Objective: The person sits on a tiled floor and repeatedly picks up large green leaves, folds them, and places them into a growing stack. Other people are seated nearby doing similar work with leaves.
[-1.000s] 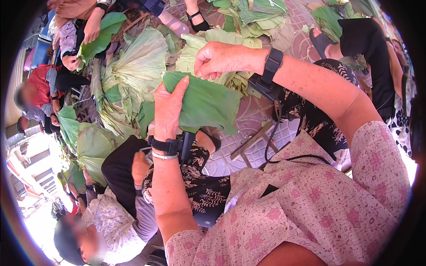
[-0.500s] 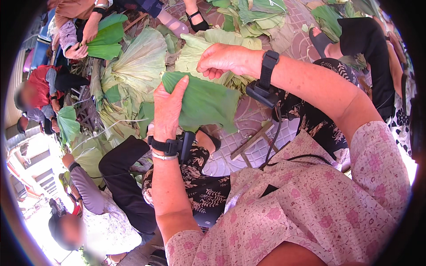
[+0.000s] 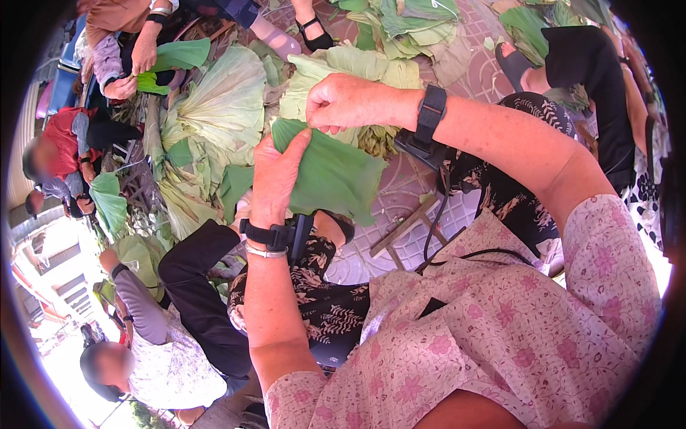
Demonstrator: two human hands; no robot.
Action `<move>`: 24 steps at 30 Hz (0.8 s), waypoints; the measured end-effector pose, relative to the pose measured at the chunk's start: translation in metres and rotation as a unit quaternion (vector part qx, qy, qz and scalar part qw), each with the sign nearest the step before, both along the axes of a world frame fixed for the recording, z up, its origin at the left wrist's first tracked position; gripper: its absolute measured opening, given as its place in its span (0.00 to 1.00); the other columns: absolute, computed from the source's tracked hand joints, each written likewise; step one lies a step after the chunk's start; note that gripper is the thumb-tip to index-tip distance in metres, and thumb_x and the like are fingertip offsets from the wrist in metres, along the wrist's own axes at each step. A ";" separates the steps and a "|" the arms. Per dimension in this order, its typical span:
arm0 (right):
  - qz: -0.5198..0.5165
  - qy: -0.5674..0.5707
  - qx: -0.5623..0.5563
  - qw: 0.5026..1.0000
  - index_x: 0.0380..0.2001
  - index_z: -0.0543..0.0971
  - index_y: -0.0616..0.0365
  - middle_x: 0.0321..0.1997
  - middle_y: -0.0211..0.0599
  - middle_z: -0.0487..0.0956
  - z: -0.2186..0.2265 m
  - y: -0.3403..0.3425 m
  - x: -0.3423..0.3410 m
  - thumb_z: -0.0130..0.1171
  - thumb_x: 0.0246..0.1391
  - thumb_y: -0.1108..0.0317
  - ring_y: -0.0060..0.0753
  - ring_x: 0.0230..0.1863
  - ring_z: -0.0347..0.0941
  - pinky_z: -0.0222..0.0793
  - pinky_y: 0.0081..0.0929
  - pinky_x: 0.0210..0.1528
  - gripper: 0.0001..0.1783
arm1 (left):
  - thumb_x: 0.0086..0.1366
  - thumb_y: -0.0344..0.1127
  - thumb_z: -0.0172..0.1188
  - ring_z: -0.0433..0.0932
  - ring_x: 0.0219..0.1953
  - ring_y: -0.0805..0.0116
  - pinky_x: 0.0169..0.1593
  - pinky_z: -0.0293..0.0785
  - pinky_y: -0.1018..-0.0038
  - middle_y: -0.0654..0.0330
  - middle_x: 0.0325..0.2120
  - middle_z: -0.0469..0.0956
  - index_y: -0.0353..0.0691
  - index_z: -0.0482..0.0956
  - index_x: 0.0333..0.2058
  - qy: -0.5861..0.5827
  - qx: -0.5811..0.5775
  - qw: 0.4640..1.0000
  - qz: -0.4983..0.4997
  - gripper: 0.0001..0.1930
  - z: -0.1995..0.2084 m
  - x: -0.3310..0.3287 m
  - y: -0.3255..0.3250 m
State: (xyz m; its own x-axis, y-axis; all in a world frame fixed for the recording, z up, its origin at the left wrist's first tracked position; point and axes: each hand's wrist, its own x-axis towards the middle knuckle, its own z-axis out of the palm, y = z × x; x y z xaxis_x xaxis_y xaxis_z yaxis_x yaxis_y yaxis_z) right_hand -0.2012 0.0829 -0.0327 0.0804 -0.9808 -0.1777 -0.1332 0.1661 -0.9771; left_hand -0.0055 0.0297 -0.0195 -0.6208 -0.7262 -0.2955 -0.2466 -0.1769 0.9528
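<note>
A green lotus leaf, folded over, hangs from my left hand. The left thumb presses on its upper edge while the other fingers are behind it. Just above that edge, close to the left thumb tip, my right hand is closed in a pinch. Whatever its fingertips hold, if anything, is too small or hidden to make out. Below the hands, pale, wilted lotus leaves lie spread on the ground, and a yellowish leaf lies behind my right hand.
Co-workers sit around the leaves; one person's hands at the upper left hold a green leaf. A leaf pile lies at the far side. A small wooden stool frame stands near my knees. A black cable hangs from my right wrist.
My right hand has moved slightly left, nearer the left thumb. My left hand and its leaf have shifted a little right. At the upper left, the co-worker's leaf has changed shape.
</note>
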 end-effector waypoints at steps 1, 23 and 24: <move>-0.015 -0.032 0.019 0.999 0.28 0.79 0.61 0.26 0.32 0.78 0.000 0.001 0.001 0.60 0.49 0.66 0.24 0.28 0.76 0.72 0.23 0.32 0.08 | 0.63 0.32 0.63 0.75 0.28 0.82 0.32 0.72 0.80 0.67 0.29 0.80 0.37 0.81 0.37 0.002 0.004 1.000 0.005 0.06 0.001 -0.001 0.000; 0.199 0.392 -0.037 0.898 0.27 0.80 0.61 0.24 0.44 0.79 0.009 0.000 -0.017 0.56 0.50 0.69 0.43 0.25 0.75 0.69 0.39 0.29 0.07 | 0.62 0.34 0.65 0.78 0.28 0.76 0.35 0.75 0.78 0.64 0.30 0.82 0.39 0.80 0.36 -0.032 0.055 0.997 0.052 0.07 0.011 0.016 -0.023; 0.274 0.397 -0.025 0.876 0.26 0.80 0.61 0.24 0.43 0.79 0.017 0.004 -0.011 0.57 0.49 0.69 0.43 0.25 0.75 0.69 0.39 0.29 0.07 | 0.62 0.33 0.65 0.78 0.28 0.76 0.34 0.75 0.77 0.64 0.29 0.82 0.38 0.80 0.36 -0.024 0.049 0.996 0.072 0.07 0.011 0.020 -0.028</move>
State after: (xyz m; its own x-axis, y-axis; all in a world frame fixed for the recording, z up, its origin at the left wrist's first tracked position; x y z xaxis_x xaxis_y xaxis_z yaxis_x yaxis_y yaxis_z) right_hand -0.2125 0.0867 -0.0152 0.4120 -0.8415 -0.3495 -0.8199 -0.1751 -0.5451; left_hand 0.0149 0.0019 -0.0084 -0.4950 -0.7728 -0.3971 -0.2573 -0.3061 0.9166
